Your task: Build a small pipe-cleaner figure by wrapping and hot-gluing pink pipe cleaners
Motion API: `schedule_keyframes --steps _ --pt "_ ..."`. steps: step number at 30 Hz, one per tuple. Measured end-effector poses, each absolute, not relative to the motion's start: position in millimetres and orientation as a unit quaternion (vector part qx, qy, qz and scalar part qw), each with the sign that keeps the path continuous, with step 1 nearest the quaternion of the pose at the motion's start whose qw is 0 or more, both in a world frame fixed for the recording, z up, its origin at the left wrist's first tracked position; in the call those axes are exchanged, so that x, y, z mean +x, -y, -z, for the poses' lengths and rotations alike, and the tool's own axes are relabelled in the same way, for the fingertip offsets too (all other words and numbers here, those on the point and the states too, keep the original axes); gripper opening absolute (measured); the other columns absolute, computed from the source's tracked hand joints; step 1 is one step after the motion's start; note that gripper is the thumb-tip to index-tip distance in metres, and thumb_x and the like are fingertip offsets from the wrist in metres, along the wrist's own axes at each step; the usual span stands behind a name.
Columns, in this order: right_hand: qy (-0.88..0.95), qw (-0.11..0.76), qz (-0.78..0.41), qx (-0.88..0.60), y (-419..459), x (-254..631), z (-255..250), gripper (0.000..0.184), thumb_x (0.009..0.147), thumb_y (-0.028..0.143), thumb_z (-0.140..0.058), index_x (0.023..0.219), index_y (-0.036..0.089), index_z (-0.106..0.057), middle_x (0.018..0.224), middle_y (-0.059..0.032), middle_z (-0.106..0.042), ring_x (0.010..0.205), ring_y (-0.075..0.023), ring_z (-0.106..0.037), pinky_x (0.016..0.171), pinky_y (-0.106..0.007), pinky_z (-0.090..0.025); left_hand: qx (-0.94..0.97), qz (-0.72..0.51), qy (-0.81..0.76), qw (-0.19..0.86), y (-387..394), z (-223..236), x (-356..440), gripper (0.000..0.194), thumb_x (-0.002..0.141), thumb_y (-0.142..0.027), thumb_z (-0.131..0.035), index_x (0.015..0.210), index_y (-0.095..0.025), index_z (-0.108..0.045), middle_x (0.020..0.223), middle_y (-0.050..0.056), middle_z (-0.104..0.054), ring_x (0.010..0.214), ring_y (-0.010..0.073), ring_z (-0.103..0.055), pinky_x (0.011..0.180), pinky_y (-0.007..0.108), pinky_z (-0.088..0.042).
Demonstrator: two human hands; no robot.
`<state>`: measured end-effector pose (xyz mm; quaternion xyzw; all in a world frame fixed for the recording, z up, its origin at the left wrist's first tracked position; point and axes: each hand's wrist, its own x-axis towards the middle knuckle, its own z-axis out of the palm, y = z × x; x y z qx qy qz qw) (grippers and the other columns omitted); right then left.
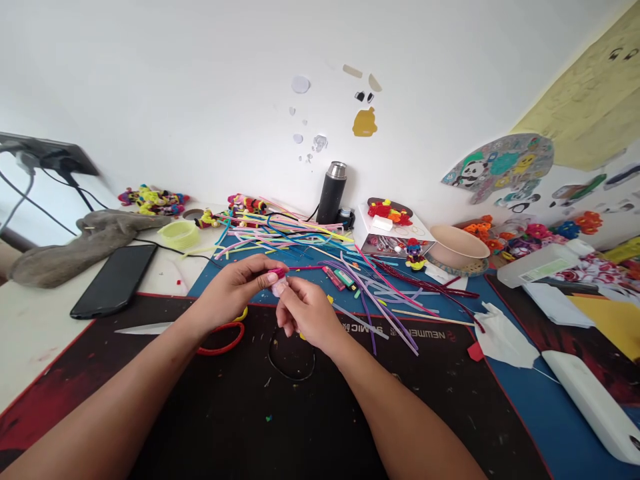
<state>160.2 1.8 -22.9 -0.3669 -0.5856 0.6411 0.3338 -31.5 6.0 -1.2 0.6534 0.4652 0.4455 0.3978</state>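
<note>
My left hand (pixel 233 287) pinches a magenta pipe cleaner (pixel 303 268), whose free end sticks out to the right. Between the fingertips of both hands sits a small pale pink piece (pixel 279 287); its exact kind is too small to make out. The thumb and forefinger of my right hand (pixel 311 312) are closed on that pale piece from the right. Under my left forearm lie scissors with red handles (pixel 220 340), partly hidden. A thin black loop (pixel 291 379) rests on the dark mat (pixel 260 427) below my hands.
Loose pipe cleaners (pixel 280 233) spread behind my hands, with a black thermos (pixel 332 193) by the wall. At left lie a phone (pixel 114 280) and a yellow-green roll (pixel 179 235). A white box (pixel 393 233), a beige bowl (pixel 459 248) and a white device (pixel 593 403) stand at right.
</note>
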Motion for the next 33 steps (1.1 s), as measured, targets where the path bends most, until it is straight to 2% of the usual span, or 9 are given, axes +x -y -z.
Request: schedule_keyframes --steps 5,10,17,20,23,28,33 --pt "0.555 0.339 -0.673 -0.353 -2 159 22 0.042 0.1 0.061 -0.062 0.097 0.02 -0.061 0.059 0.0049 -0.064 0.04 -0.0092 -0.054 0.041 -0.021 -0.034 0.653 -0.436 -0.468 0.406 -4 -3 -32 0.041 0.09 -0.062 -0.077 0.106 -0.027 -0.088 0.108 0.008 -0.082 0.104 0.0304 -0.073 0.095 0.036 -0.058" --pt "0.527 0.343 -0.704 -0.33 -3 160 20 0.05 0.096 0.068 -0.065 0.103 0.019 -0.063 0.059 0.0046 -0.066 0.039 -0.0096 -0.054 0.039 -0.021 -0.031 0.614 -0.46 -0.48 0.426 -3 -4 -30 0.044 0.085 -0.065 -0.081 0.105 -0.025 -0.087 0.11 0.009 -0.083 0.108 0.0317 -0.073 0.098 0.038 -0.058" --pt "0.498 0.373 -0.715 -0.319 -5 162 19 0.046 0.093 0.065 -0.069 0.101 0.02 -0.065 0.056 0.0057 -0.064 0.038 -0.0094 -0.051 0.037 -0.021 -0.028 0.588 -0.47 -0.469 0.463 -1 -7 -34 0.045 0.083 -0.06 -0.087 0.113 -0.027 -0.086 0.119 0.011 -0.083 0.116 0.036 -0.073 0.099 0.041 -0.06" --pt "0.498 0.382 -0.711 -0.318 -5 163 19 0.044 0.092 0.062 -0.071 0.103 0.02 -0.066 0.055 0.0064 -0.062 0.037 -0.0094 -0.05 0.037 -0.021 -0.027 0.59 -0.465 -0.448 0.485 1 -11 -33 0.045 0.082 -0.055 -0.089 0.117 -0.028 -0.085 0.124 0.01 -0.082 0.119 0.0353 -0.072 0.101 0.041 -0.06" --pt "0.501 0.378 -0.708 -0.324 -5 163 18 0.047 0.093 0.063 -0.071 0.11 0.019 -0.068 0.055 0.0069 -0.062 0.038 -0.0097 -0.05 0.038 -0.021 -0.028 0.583 -0.466 -0.436 0.502 2 -13 -30 0.049 0.078 -0.05 -0.094 0.12 -0.028 -0.084 0.121 0.009 -0.082 0.114 0.0333 -0.074 0.098 0.041 -0.061" --pt "0.501 0.375 -0.717 -0.308 -4 164 18 0.051 0.093 0.065 -0.071 0.115 0.018 -0.071 0.049 0.0105 -0.053 0.037 -0.0102 -0.05 0.039 -0.022 -0.03 0.559 -0.474 -0.446 0.513 0 -9 -29 0.05 0.07 -0.048 -0.099 0.113 -0.024 -0.085 0.109 0.009 -0.084 0.105 0.0326 -0.076 0.095 0.043 -0.062" --pt "0.492 0.38 -0.726 -0.295 -4 163 17 0.048 0.095 0.063 -0.071 0.112 0.018 -0.071 0.048 0.0118 -0.049 0.036 -0.0101 -0.049 0.039 -0.023 -0.028 0.54 -0.488 -0.44 0.526 0 -7 -29 0.051 0.073 -0.045 -0.098 0.117 -0.024 -0.085 0.109 0.01 -0.085 0.107 0.0326 -0.077 0.097 0.043 -0.061"
